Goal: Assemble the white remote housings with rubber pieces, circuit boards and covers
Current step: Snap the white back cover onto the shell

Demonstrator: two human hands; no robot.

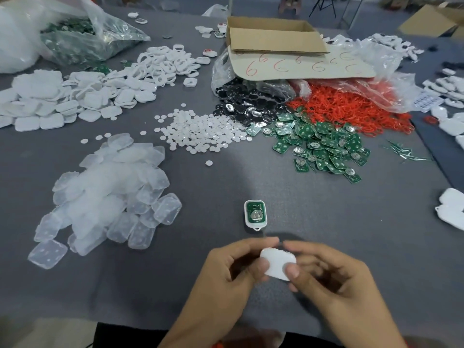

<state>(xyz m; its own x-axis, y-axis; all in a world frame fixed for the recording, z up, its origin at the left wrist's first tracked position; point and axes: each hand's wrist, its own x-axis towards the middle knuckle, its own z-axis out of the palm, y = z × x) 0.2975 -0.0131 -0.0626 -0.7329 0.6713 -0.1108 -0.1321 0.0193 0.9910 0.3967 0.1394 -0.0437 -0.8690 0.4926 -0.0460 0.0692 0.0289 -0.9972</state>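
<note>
1. The grey desk point(326, 222) fills nearly the whole view, and parts lie on it in heaps.
2. At the far left corner lies a big clear plastic bag point(82, 38), open toward me, with green boards inside.
3. In front of that bag spreads a wide heap of white housings and covers point(75, 96); some are solid shells and some are open frames.
4. A cardboard box point(273, 33) stands at the far middle, on a flat card sheet marked with red sixes.
5. To my near left is a pile of translucent rubber pieces point(110, 192), square with rounded corners.
6. Red rings point(351, 109) spill from a plastic sheet at the far right.
7. Just in front of the rings, and touching them, lies a scatter of green circuit boards point(324, 144).
8. White round discs point(200, 131) lie between the rubber pile and the boards, beside a cluster of black round parts point(246, 101) (what these are, I cannot tell).
9. My left hand point(231, 277) and my right hand point(334, 277) meet near the front edge. Both pinch one white housing point(277, 263) between them, with each thumb pressed on its upper face and the fingers curled behind it.
10. Just beyond my hands, an open housing point(255, 214) lies flat on the desk with a green board seated in it, its loop end toward me.
</note>
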